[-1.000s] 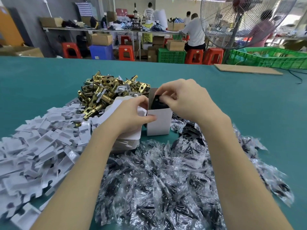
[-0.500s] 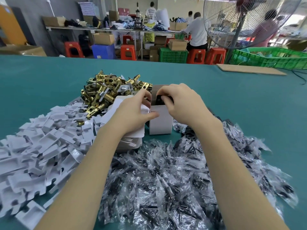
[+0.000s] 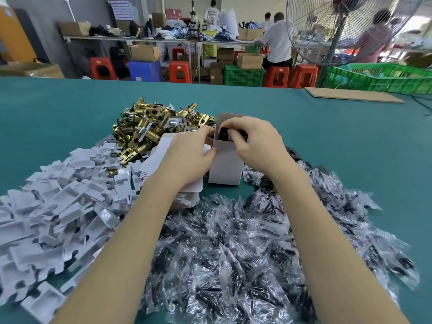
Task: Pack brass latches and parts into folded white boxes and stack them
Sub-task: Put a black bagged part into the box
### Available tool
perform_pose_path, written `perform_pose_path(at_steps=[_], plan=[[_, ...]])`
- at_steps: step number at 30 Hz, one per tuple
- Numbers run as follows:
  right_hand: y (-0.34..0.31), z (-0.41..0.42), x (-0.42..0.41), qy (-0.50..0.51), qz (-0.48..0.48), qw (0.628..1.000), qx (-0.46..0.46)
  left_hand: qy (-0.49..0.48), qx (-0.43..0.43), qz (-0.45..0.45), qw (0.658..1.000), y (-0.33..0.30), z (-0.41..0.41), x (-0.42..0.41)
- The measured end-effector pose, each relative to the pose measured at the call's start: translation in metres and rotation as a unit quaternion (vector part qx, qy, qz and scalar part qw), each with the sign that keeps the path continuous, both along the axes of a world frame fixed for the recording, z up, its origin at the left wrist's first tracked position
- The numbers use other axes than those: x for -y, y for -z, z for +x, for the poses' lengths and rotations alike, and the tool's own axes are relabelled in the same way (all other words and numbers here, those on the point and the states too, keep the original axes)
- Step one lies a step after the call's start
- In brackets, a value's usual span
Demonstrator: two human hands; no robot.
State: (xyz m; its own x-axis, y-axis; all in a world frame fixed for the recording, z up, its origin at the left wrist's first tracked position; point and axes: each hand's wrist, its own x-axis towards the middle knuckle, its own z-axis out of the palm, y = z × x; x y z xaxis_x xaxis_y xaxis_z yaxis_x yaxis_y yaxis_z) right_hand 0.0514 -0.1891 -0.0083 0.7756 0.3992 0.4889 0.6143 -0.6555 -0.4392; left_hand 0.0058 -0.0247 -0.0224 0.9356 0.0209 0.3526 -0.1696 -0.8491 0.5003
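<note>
An upright white box (image 3: 226,164) stands open-topped on the green table. My left hand (image 3: 187,157) grips its left side, thumb on the front wall. My right hand (image 3: 254,141) pinches a black part (image 3: 224,134) at the box's mouth, partly inside. A pile of brass latches (image 3: 152,129) lies just behind and left of the box. Flat white box blanks (image 3: 161,153) sit stacked under my left hand.
Several white cardboard inserts (image 3: 53,211) are heaped at the left. Clear bags of black parts (image 3: 245,249) spread across the front and right. A cardboard sheet (image 3: 353,94) lies at the far right edge. Beyond the table are a fan (image 3: 339,29), stools and seated people.
My right hand has pushed the black part lower into the box's mouth. My left hand has closed in against the box's left side. The box has stayed in place.
</note>
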Motion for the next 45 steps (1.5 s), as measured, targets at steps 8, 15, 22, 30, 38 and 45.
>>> perform_pose_path(at_steps=[8,15,22,30,38,45], plan=[[-0.006,-0.005,-0.001,0.032,-0.054,0.998,0.020,0.022,-0.011,0.024,0.999,-0.005,0.000,-0.005],[0.002,-0.002,-0.001,0.070,0.026,0.995,0.065,0.023,-0.043,0.014,0.999,0.002,0.001,-0.001],[-0.004,-0.003,-0.001,0.013,0.007,0.999,0.029,0.012,-0.038,0.025,0.999,0.001,0.001,0.001],[-0.004,-0.005,-0.002,-0.001,-0.040,0.999,-0.013,0.014,-0.045,0.040,0.998,-0.001,0.000,0.001],[-0.027,-0.005,0.023,0.057,0.079,0.995,-0.008,0.020,-0.052,-0.016,0.998,0.001,-0.001,-0.003],[0.005,0.006,0.058,0.083,-0.197,0.947,-0.239,0.040,-0.080,-0.048,0.995,-0.006,-0.006,-0.007]])
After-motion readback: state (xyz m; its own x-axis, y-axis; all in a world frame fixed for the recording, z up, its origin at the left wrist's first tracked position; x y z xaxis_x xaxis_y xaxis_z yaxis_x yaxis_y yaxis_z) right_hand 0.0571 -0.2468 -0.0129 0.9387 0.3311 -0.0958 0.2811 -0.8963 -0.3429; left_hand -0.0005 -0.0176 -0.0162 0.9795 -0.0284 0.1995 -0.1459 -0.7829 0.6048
